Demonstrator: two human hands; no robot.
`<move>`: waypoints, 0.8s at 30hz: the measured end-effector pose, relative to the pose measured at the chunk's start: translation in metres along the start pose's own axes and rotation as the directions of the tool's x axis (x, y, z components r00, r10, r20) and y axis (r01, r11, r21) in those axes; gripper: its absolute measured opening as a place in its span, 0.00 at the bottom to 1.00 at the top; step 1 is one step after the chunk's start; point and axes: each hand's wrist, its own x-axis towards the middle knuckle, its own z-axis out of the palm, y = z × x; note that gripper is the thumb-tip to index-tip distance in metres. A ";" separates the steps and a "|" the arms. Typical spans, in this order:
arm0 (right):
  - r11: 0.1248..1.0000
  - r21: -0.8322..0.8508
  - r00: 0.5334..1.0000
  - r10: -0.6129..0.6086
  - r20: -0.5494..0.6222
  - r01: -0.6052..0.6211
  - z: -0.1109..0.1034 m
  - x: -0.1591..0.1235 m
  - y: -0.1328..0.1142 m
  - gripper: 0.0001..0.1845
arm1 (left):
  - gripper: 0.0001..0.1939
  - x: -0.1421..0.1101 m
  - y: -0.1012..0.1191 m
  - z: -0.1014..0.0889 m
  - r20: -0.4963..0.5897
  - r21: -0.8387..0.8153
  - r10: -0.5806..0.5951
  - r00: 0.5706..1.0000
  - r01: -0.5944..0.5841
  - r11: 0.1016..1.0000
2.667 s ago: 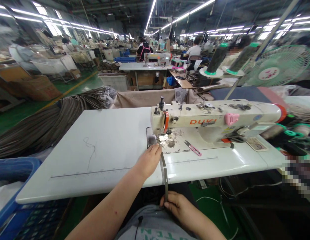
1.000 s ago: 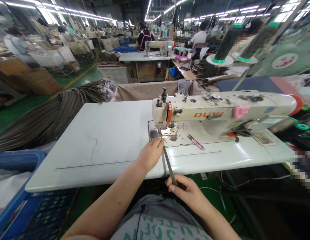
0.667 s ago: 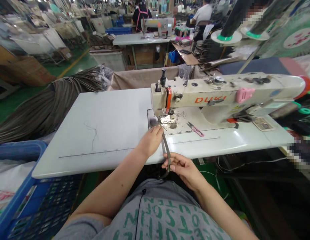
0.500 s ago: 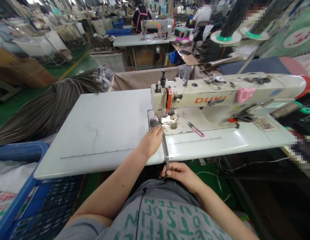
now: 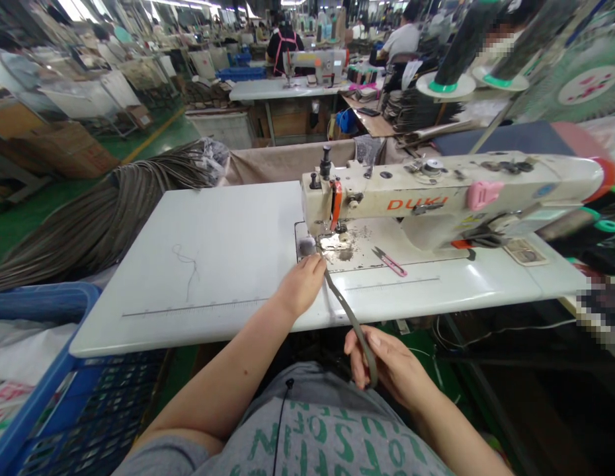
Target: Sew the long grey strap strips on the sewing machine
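Note:
A narrow grey-brown strap (image 5: 348,309) runs from the presser-foot area of the white sewing machine (image 5: 367,198) over the table's front edge. Close in front of the needle, my left hand (image 5: 303,281) is closed, fingertips pressing the strap's far end on the machine bed. Below the table edge, my right hand (image 5: 387,363) has the strap passing between its thumb and curled fingers, with a bend hanging by the palm. Pink-handled thread snips (image 5: 389,262) lie on the bed to the right of the needle.
A loose thread (image 5: 192,264) lies on the white table (image 5: 228,244). To the left are a blue crate (image 5: 84,390) and a large bundle of dark straps (image 5: 104,205). Thread cones (image 5: 461,56) stand at upper right. Other people sit at machines behind.
My right hand has moved right and slightly toward my body, its fingers looser. The strap, straight before, now slants right and curves. My left hand stays near the needle.

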 end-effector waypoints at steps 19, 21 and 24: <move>0.924 -0.350 0.981 -0.100 0.167 0.154 -0.009 -0.002 0.015 0.18 | 0.14 -0.001 0.001 0.000 0.005 0.064 0.039 0.999 -0.039 0.997; 0.910 -0.375 0.978 -0.118 0.174 0.177 -0.010 0.001 0.017 0.20 | 0.15 0.000 0.001 0.001 0.001 0.062 0.036 0.999 -0.036 0.997; 0.909 -0.375 0.977 -0.122 0.177 0.182 -0.012 0.004 0.019 0.21 | 0.18 0.001 0.001 0.002 0.011 0.056 0.028 1.000 -0.028 0.998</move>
